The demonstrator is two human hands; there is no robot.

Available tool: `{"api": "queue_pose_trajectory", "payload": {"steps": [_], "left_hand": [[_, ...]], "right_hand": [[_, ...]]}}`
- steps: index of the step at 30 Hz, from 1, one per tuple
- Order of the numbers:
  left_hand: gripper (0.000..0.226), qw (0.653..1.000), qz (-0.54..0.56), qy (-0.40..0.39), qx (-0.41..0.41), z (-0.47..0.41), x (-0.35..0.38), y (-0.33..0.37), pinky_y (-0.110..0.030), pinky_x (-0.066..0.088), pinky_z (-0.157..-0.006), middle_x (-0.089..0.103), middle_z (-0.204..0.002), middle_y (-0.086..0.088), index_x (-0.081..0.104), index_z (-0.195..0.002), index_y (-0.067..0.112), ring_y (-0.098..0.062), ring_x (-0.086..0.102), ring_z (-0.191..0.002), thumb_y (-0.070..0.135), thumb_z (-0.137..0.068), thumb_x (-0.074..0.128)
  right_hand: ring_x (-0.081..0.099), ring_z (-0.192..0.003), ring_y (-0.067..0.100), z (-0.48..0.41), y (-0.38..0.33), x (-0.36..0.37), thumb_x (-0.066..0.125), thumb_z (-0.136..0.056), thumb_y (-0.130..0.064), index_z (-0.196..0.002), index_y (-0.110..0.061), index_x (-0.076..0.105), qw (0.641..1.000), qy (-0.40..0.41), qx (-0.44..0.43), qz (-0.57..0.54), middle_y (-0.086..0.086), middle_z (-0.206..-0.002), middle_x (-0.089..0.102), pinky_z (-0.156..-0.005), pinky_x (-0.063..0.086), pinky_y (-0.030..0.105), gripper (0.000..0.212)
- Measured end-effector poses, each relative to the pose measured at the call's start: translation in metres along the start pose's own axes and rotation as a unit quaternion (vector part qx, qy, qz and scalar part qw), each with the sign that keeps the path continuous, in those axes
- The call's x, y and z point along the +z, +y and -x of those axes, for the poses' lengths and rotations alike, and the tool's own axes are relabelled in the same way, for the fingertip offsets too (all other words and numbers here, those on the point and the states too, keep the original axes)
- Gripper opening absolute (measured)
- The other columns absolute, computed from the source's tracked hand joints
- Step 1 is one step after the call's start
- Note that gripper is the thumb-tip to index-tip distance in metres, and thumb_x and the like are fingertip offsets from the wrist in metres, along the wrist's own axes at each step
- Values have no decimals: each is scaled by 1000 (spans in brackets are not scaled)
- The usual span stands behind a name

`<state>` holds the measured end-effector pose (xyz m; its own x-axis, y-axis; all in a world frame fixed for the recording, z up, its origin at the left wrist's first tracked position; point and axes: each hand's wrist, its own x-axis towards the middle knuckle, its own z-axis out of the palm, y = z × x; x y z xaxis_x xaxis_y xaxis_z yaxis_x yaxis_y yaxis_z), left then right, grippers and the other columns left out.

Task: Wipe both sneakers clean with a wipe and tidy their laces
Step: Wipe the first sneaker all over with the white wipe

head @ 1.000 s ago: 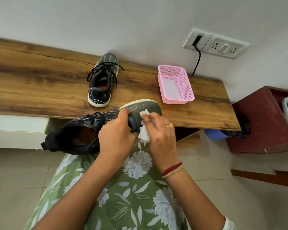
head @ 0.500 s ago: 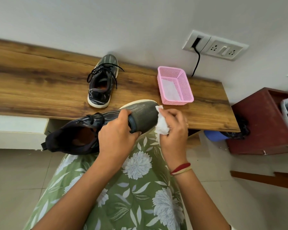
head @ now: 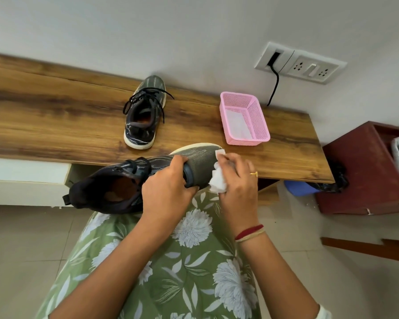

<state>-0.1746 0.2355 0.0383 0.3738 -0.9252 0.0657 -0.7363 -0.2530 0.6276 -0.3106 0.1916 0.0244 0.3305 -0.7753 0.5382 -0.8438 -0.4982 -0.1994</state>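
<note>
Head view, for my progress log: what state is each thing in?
held sneaker: lifted, toe pointing right.
left hand: grips the held sneaker's middle.
wipe: crumpled, against the toe.
right hand: holds the wipe.
second sneaker: upright on shelf, laces loose.
pink basket: upright, white sheet inside.

Soft, bright, even light fills the scene, its source not shown, so the white wall (head: 194, 31) looks flat and pale, and the far sneaker (head: 145, 116) and pink basket (head: 260, 125) throw only weak, soft-edged shadows on the table (head: 55, 125). The wipe (head: 218, 181) in the right hand (head: 237, 180) is nearly bleached of detail, while the mouth of the held sneaker (head: 115, 189) and the space under the table's right end sink into darkness. Focus is fairly sharp in the middle, but the wide lens bows the table's edges and tilts the socket plate (head: 309, 65) at far right, with slight softness toward the corners.
</note>
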Motion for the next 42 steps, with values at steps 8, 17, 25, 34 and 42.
{"api": "queue_pose_trajectory", "payload": {"steps": [8,17,25,34,42], "left_hand": [[57,999,-24,10,18,1,-4,1,-30,39,-58,68,-88,0,49,-120,21,-27,66,-82,36,-73,77],[68,998,-37,-24,46,11,-5,1,-30,41,-57,66,-84,-2,42,-132,16,-24,64,-78,35,-75,76],[46,993,-15,-116,25,-10,-38,-6,-33,42,-89,62,-116,-7,48,-137,18,-26,55,-108,7,-93,40],[43,942,-198,-246,110,-14,-37,-6,-63,19,-109,24,-144,-7,45,-121,38,-30,24,-137,31,-84,66],[72,944,-205,-203,161,-14,-14,-42,-46,33,-103,45,-127,0,28,-129,29,-24,51,-114,55,-70,61]], "right_hand": [[55,-97,0,-18,3,-28,53,-76,-2,-110,-19,65,940,29,157,-300,-4,-104,60,-84,44,15,39],[61,-96,7,-30,-6,-4,52,-80,8,-106,-14,71,928,-36,233,-290,2,-105,68,-83,43,9,39],[55,-98,16,-26,-20,11,55,-78,13,-114,-9,67,936,40,202,-285,8,-109,57,-83,41,10,44],[49,-95,6,-18,-15,45,54,-77,9,-113,-4,66,932,113,213,-271,11,-105,54,-82,38,8,40],[52,-97,11,-24,-36,53,53,-79,6,-112,-4,66,934,104,175,-293,10,-106,54,-85,38,7,37]]}}
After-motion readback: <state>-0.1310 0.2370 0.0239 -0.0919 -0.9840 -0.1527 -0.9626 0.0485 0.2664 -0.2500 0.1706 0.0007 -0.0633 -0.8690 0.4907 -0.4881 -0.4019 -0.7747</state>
